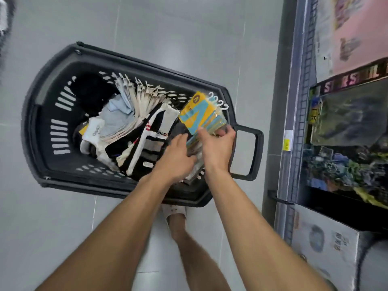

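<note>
The lower half of the packets [199, 114] disappears under the grip of the right hand [217, 148], whose fingertips curl out of sight behind them. The left hand [176, 158], just left of the grip, covers more of the stack. The print on the packets is blurred. The basket [134, 59] has its rim nearest the grip hidden by both forearms, and its floor lies buried under socks [134, 122] whose labels are too small to read. Right of the grip, boxes [346, 122] with smeared lettering run off the edge. Below the grip, the basket hides the toes of a foot [175, 213].
</note>
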The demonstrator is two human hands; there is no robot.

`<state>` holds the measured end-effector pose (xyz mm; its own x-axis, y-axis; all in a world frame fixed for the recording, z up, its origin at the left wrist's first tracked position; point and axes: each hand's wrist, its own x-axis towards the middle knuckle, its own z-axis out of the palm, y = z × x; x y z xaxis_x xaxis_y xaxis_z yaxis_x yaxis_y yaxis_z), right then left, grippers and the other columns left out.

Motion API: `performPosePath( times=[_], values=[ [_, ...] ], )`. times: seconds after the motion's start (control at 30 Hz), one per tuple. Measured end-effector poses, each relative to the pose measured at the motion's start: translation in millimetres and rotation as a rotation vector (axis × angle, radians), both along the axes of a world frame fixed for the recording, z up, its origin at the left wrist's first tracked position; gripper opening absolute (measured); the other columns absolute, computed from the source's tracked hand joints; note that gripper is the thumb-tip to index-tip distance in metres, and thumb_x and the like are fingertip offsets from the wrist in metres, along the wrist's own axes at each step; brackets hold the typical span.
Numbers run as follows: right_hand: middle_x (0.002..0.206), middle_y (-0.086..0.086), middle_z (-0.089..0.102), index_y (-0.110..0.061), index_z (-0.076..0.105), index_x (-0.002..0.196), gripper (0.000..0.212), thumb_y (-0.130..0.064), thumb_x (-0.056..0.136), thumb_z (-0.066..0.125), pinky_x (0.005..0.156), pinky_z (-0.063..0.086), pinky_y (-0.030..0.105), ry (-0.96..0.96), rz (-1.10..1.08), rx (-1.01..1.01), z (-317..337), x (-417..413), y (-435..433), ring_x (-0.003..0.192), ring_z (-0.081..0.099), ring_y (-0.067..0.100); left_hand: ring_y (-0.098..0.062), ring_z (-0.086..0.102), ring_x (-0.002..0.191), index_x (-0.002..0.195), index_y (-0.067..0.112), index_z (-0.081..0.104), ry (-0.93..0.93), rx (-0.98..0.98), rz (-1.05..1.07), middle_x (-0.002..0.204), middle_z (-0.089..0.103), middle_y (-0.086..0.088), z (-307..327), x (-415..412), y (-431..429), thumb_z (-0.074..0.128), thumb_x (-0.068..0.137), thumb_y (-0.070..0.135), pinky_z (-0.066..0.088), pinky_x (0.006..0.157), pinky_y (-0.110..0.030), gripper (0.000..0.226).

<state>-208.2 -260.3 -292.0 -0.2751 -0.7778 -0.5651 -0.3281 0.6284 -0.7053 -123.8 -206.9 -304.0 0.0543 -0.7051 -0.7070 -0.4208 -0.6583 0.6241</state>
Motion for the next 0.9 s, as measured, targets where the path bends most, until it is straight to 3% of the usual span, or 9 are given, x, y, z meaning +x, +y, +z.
performPosePath(
  times=[0.1, 0.2, 0.3, 0.43, 0.5, 0.57, 0.63, 0.77, 0.9],
  values=[
    [0.117, 0.007, 0.063, -0.023, 0.031, 0.106, 0.057, -0.028, 0.077, 0.081, 0.081, 0.046, 0.029, 0.110, -0.007, 0.053, -8.6, 14.2, -21.4, 0.099, 0.063, 0.022, -0.018, 0.008, 0.152, 0.157, 0.012, 0.019, 0.092, 0.042, -0.069, 0.166, 0.009, -0.007, -11.4, 1.7, 3.1, 0.063, 0.093, 0.020, 0.011, 0.118, -0.026, 0.077],
    [0.117, 0.006, 0.063, -0.020, 0.037, 0.104, 0.049, -0.028, 0.079, 0.079, 0.088, 0.052, 0.042, 0.202, -0.034, 0.049, -14.2, 18.9, -28.9, 0.105, 0.064, 0.029, -0.021, 0.038, 0.141, 0.150, 0.018, 0.034, 0.164, 0.010, 0.001, 0.152, 0.040, -0.007, -9.3, 12.4, 14.0, 0.062, 0.092, 0.016, 0.029, 0.115, -0.030, 0.065],
    [0.108, 0.003, 0.065, -0.019, 0.042, 0.106, 0.043, -0.024, 0.080, 0.076, 0.081, 0.052, 0.038, 0.216, -0.088, -0.057, 0.5, 20.3, -20.3, 0.097, 0.065, 0.027, -0.009, 0.051, 0.121, 0.148, 0.025, 0.038, 0.162, -0.009, 0.176, 0.133, 0.051, 0.008, 6.1, 23.3, 32.9, 0.062, 0.093, 0.017, 0.037, 0.101, -0.025, 0.060],
    [0.095, 0.000, 0.065, -0.015, 0.048, 0.108, 0.044, -0.004, 0.078, 0.078, 0.075, 0.053, 0.022, -0.057, -0.119, -0.369, 62.7, 13.4, 0.6, 0.078, 0.064, 0.004, -0.003, 0.048, 0.127, 0.142, 0.032, 0.042, 0.239, -0.096, 0.420, 0.133, 0.053, 0.009, 46.7, 40.2, 60.2, 0.061, 0.094, 0.012, 0.037, 0.107, -0.026, 0.055],
    [0.089, -0.009, 0.062, -0.025, 0.053, 0.105, 0.044, -0.005, 0.075, 0.080, 0.071, 0.048, 0.015, -0.074, -0.004, -0.521, 110.6, 9.6, 13.8, 0.075, 0.060, -0.002, 0.006, 0.045, 0.126, 0.141, 0.037, 0.038, 0.290, -0.151, 0.504, 0.138, 0.051, 0.013, 78.5, 55.3, 74.6, 0.064, 0.094, 0.014, 0.035, 0.109, -0.026, 0.058],
    [0.089, -0.013, 0.064, -0.039, 0.059, 0.098, 0.042, -0.016, 0.071, 0.081, 0.074, 0.050, 0.022, -0.104, 0.156, -0.593, 164.5, 17.3, 29.9, 0.080, 0.060, 0.006, 0.023, 0.041, 0.120, 0.141, 0.042, 0.033, 0.320, -0.239, 0.587, 0.140, 0.046, 0.021, 120.4, 74.7, 91.5, 0.070, 0.090, 0.015, 0.034, 0.101, -0.010, 0.067],
    [0.091, -0.015, 0.070, -0.043, 0.064, 0.096, 0.041, -0.018, 0.068, 0.081, 0.075, 0.052, 0.019, -0.224, 0.323, -0.612, 218.5, 37.8, 49.4, 0.082, 0.064, 0.003, 0.032, 0.039, 0.114, 0.144, 0.037, 0.029, 0.356, -0.340, 0.679, 0.142, 0.040, 0.026, 174.3, 97.3, 113.7, 0.078, 0.083, 0.010, 0.032, 0.089, 0.005, 0.082],
    [0.077, -0.019, 0.073, -0.038, 0.075, 0.090, 0.039, -0.021, 0.057, 0.086, 0.062, 0.050, 0.007, -0.642, 0.639, -0.442, 329.5, 115.1, 112.9, 0.069, 0.065, -0.008, 0.016, 0.049, 0.122, 0.145, 0.015, 0.031, 0.345, -0.502, 0.672, 0.137, 0.055, 0.027, 307.4, 158.6, 195.7, 0.081, 0.072, 0.008, 0.038, 0.091, 0.000, 0.089],
    [0.093, 0.000, 0.078, -0.023, 0.075, 0.100, 0.049, -0.044, 0.058, 0.089, 0.070, 0.056, 0.020, -0.963, 0.884, -0.278, 444.5, 200.0, 210.5, 0.083, 0.073, 0.010, 0.001, 0.067, 0.103, 0.111, 0.026, 0.063, 0.095, -0.612, 0.859, 0.107, 0.073, 0.023, 451.0, 213.3, 314.5, 0.087, 0.056, 0.036, 0.047, 0.082, -0.005, 0.061]
  ],
)
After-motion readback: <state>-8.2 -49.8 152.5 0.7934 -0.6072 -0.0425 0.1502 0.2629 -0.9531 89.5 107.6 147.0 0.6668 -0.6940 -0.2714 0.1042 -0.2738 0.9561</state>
